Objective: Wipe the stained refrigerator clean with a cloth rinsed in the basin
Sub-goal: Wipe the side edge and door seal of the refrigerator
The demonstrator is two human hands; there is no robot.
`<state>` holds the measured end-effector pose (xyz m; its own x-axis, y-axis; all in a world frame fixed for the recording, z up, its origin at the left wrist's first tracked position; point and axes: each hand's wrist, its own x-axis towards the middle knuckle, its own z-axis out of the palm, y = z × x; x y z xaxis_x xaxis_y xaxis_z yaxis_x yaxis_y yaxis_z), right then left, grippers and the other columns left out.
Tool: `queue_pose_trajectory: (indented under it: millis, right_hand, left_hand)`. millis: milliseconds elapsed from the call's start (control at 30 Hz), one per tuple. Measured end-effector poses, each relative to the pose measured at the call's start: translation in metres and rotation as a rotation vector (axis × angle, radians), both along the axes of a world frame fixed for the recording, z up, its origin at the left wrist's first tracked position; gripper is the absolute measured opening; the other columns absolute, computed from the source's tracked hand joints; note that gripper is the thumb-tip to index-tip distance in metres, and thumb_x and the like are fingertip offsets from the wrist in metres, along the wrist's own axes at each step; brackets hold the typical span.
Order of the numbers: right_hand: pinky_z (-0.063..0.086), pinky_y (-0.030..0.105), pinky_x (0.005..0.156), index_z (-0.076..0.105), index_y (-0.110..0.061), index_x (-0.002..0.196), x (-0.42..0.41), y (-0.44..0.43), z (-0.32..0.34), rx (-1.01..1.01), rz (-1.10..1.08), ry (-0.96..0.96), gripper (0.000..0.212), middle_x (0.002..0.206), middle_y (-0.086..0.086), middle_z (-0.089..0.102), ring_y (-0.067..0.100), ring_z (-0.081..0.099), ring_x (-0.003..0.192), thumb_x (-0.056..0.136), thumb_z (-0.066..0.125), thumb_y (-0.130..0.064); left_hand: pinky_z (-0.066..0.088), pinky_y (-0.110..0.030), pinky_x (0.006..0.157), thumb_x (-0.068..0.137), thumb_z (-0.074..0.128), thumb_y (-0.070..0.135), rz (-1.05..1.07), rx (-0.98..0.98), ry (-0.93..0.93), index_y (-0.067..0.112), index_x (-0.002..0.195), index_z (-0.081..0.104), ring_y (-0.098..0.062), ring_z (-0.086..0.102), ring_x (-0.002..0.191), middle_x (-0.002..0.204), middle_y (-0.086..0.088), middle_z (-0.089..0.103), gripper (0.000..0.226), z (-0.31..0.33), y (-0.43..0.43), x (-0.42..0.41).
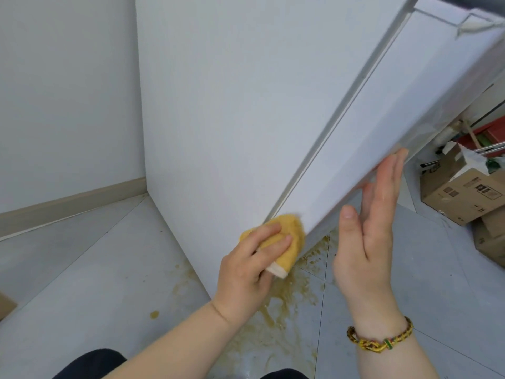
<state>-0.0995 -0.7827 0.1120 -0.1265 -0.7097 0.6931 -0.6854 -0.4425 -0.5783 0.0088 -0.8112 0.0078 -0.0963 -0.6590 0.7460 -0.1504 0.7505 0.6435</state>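
Note:
The white refrigerator (232, 105) fills the middle of the head view, its side panel facing me and its door (382, 127) running up to the right. My left hand (246, 269) grips a folded yellow cloth (276, 242) and presses it against the low corner where the side panel meets the door. My right hand (374, 233) lies flat with straight fingers against the door's lower front edge. A woven yellow bracelet (379, 341) circles that wrist.
Yellow-brown spill stains (281, 302) spread over the grey floor under the refrigerator's corner, with a small blob (154, 314) further left. Cardboard boxes (464, 195) and clutter stand at the right. A white wall with a beige baseboard (68, 203) is on the left.

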Motion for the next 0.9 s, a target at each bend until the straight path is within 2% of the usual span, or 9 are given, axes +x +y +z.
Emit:
queue_pose_trajectory:
  millis: [133,233,333,400,500,600,733,800,900]
  right_hand:
    - [0.006,0.026,0.118,0.003,-0.024,0.139,-0.004,-0.001,0.005,0.020,0.008,-0.001,0.054,0.144,-0.021,-0.003,-0.001,-0.003,0.139,0.093,0.030,-0.014]
    - [0.009,0.033,0.118,0.002,-0.021,0.142,0.002,-0.001,-0.002,-0.024,-0.049,-0.027,0.059,0.147,-0.016,0.002,0.006,0.003,0.141,0.093,0.033,-0.014]
    - [0.016,0.024,0.116,0.001,-0.017,0.141,0.010,0.006,-0.033,-0.066,-0.188,-0.171,0.064,0.148,-0.016,0.007,0.003,0.013,0.140,0.090,0.039,-0.018]
    - [0.015,0.029,0.117,-0.001,-0.031,0.140,0.016,0.010,-0.060,0.027,-0.265,-0.257,0.071,0.148,-0.018,0.006,0.003,0.012,0.141,0.086,0.044,-0.030]
    - [0.011,0.037,0.118,-0.002,-0.061,0.129,0.029,0.010,-0.085,0.177,-0.305,-0.293,0.071,0.146,-0.025,-0.001,0.010,0.005,0.143,0.079,0.046,-0.045]
    - [0.008,0.028,0.117,-0.004,-0.054,0.129,0.031,0.002,-0.101,0.156,-0.293,-0.260,0.070,0.143,-0.028,-0.005,0.008,0.002,0.143,0.080,0.045,-0.040]
    - [0.009,0.031,0.118,-0.002,-0.044,0.139,0.020,-0.003,-0.117,0.139,-0.237,-0.246,0.076,0.144,-0.025,-0.005,0.012,0.001,0.144,0.083,0.048,-0.036]
    - [0.007,0.023,0.116,-0.002,-0.040,0.136,0.017,-0.004,-0.122,0.127,-0.235,-0.191,0.073,0.144,-0.024,-0.007,0.012,0.000,0.142,0.085,0.051,-0.044]
    - [0.009,0.028,0.117,-0.001,-0.033,0.137,0.015,-0.005,-0.127,0.070,-0.239,-0.162,0.068,0.146,-0.018,-0.005,0.017,0.001,0.142,0.088,0.043,-0.052]
  left_hand:
    - [0.036,0.001,0.086,0.077,0.052,0.010,-0.076,0.381,-0.118,0.042,0.108,0.057,-0.004,0.052,0.103,0.106,0.019,0.058,0.045,-0.041,0.012,0.013]
    - [0.034,0.004,0.081,0.078,0.053,-0.013,-0.173,0.700,-0.070,0.024,0.104,0.067,-0.002,0.058,0.090,0.096,0.021,0.057,0.047,-0.038,0.003,0.020]
    - [0.037,0.003,0.072,0.081,0.054,-0.012,-0.144,0.850,0.105,0.028,0.103,0.059,0.012,0.056,0.081,0.089,0.017,0.060,0.046,-0.026,-0.008,0.022]
    - [0.039,0.003,0.067,0.084,0.053,-0.009,-0.139,0.890,0.215,0.027,0.103,0.058,0.021,0.054,0.070,0.086,0.020,0.059,0.041,-0.021,-0.011,0.021]
    - [0.041,0.000,0.068,0.084,0.053,-0.008,-0.179,0.920,0.270,0.025,0.104,0.058,0.014,0.057,0.073,0.088,0.016,0.060,0.039,-0.023,-0.015,0.020]
    - [0.043,-0.003,0.074,0.084,0.054,-0.009,-0.173,0.981,0.247,0.026,0.102,0.058,-0.003,0.056,0.085,0.096,0.004,0.062,0.039,-0.045,-0.014,0.017]
    - [0.040,-0.005,0.075,0.082,0.054,-0.011,-0.192,1.090,0.210,0.025,0.107,0.057,-0.018,0.056,0.097,0.098,-0.001,0.061,0.044,-0.075,0.004,0.009]
    - [0.041,-0.004,0.074,0.083,0.054,-0.010,-0.178,1.071,0.244,0.027,0.102,0.059,-0.013,0.058,0.092,0.093,0.006,0.061,0.043,-0.071,0.010,0.006]
    - [0.044,-0.005,0.076,0.082,0.054,-0.011,-0.281,0.892,0.306,0.032,0.091,0.061,0.007,0.059,0.086,0.098,0.017,0.061,0.045,-0.039,0.008,0.007]
